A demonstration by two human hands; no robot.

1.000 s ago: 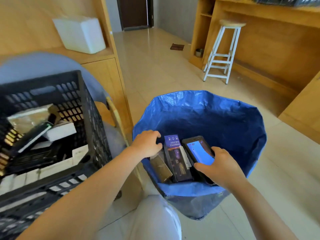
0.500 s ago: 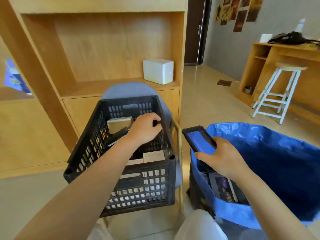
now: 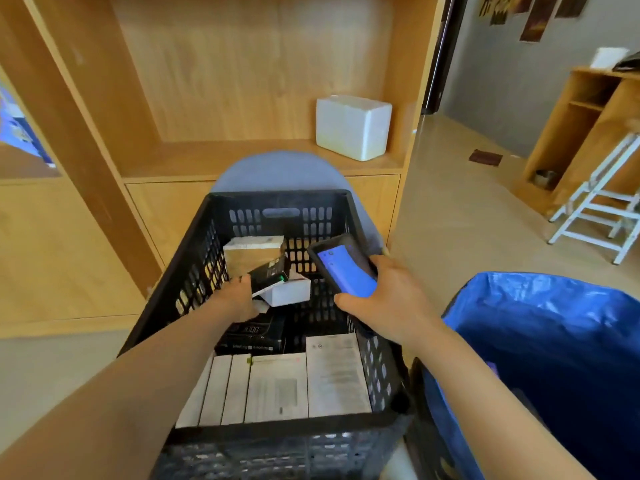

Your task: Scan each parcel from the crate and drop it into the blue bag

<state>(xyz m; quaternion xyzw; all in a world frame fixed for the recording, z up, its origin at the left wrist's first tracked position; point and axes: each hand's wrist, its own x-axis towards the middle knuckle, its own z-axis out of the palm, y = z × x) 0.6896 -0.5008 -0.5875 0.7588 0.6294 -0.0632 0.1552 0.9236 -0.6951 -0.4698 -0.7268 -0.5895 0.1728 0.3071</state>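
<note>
A black slotted crate (image 3: pixel 194 271) stands in front of me with several boxed parcels in it. Inside it, my left hand (image 3: pixel 235 299) grips a slim black parcel (image 3: pixel 268 273) that lies over a white box (image 3: pixel 289 292). My right hand (image 3: pixel 384 299) holds a handheld scanner (image 3: pixel 343 268) with a lit blue screen over the crate's right side. The blue bag (image 3: pixel 540 327) stands open at the right, its inside mostly dark.
Upright white parcels (image 3: pixel 277 386) fill the crate's near end, a tan box (image 3: pixel 252 252) lies at the far end. Behind is a wooden shelf unit with a white foam box (image 3: pixel 351 128). A white stool (image 3: pixel 602 209) stands at the far right.
My left hand left the blue bag, swung over to the crate and took hold of a black parcel. My right hand carried the scanner from the bag to over the crate.
</note>
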